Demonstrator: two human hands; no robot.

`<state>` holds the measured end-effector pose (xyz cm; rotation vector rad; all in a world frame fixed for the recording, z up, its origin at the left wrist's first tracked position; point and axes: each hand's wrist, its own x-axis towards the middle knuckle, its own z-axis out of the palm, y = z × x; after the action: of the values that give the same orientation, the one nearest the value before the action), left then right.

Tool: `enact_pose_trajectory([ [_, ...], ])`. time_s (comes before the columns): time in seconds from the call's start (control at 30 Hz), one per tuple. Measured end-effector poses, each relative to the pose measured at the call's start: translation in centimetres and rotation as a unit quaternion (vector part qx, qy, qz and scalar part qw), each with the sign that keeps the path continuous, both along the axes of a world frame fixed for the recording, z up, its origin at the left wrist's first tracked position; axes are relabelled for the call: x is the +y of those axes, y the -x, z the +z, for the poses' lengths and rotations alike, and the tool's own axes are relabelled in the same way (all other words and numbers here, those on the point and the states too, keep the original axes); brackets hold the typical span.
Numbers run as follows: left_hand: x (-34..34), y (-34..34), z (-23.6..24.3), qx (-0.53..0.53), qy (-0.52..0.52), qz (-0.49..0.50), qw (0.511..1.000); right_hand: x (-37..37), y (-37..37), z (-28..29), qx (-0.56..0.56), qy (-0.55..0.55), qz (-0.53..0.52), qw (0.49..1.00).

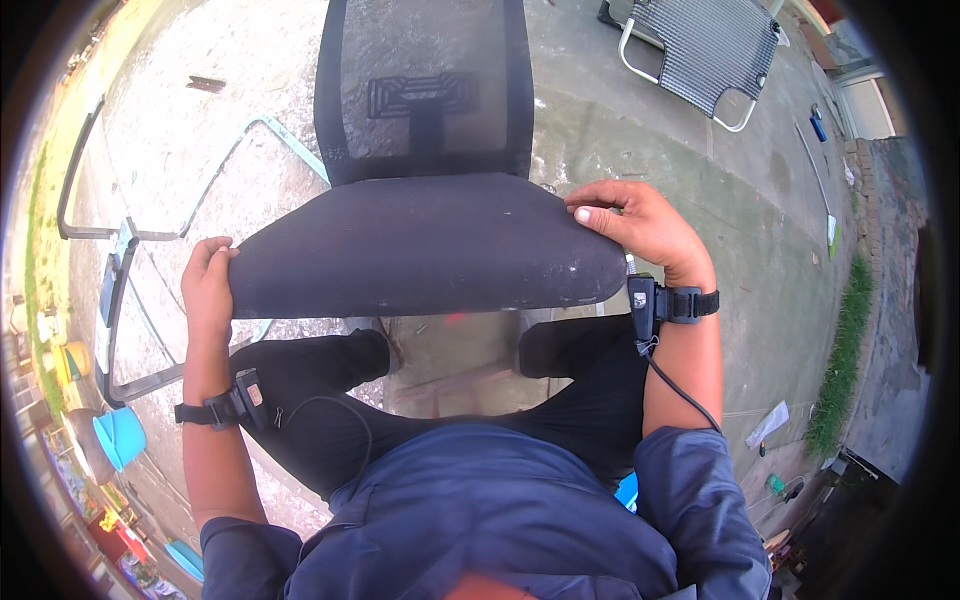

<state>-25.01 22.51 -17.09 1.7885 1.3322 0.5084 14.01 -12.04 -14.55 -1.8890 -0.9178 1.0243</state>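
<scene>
Outdoors on a rough concrete yard (640, 130), I sit with my knees apart, and a black office chair (425, 245) stands on the ground just in front of me. My left hand (207, 285) is closed over the left edge of the padded seat, fingers curled on top. My right hand (640, 225) clamps the right front corner, thumb pressed flat on the fabric. Each wrist carries a small black strapped device. The seat cushion looks soft on top but firm underneath, so the rim gives a sure hold; the fabric is dusty and not slippery. I judge the whole chair fairly heavy and awkward, and the mesh backrest (425, 90) rising behind the seat would flex if gripped. To my left a bare metal frame (110, 235) lies close, crowding that side. A folding chair (705, 50) sits well apart at upper right. Open concrete lies to the right, up to a strip of grass (845, 350).
</scene>
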Motion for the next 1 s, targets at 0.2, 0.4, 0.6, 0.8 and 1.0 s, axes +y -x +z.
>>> enact_pose_trajectory([
  [0.2,-1.2,0.8,-0.5,-0.011,0.021,0.015,1.0,0.2,-0.5,-1.0,-0.042,0.037,0.026,0.998],
  [0.4,-1.9,1.2,-0.5,-0.012,0.054,0.031,0.998,0.2,-0.7,-1.0,-0.1,0.098,0.032,0.99],
  [0.6,-2.5,1.7,-1.1,-0.039,0.073,0.029,0.996,0.2,-0.6,-1.5,-0.112,0.122,0.033,0.986],
  [0.8,-3.1,1.7,-0.9,-0.038,0.07,0.036,0.996,1.0,-0.1,-0.9,-0.109,0.142,0.039,0.983],
  [1.0,-3.2,2.0,-1.1,-0.027,0.071,0.035,0.996,0.9,0.0,-1.0,-0.136,0.14,0.052,0.979],
])
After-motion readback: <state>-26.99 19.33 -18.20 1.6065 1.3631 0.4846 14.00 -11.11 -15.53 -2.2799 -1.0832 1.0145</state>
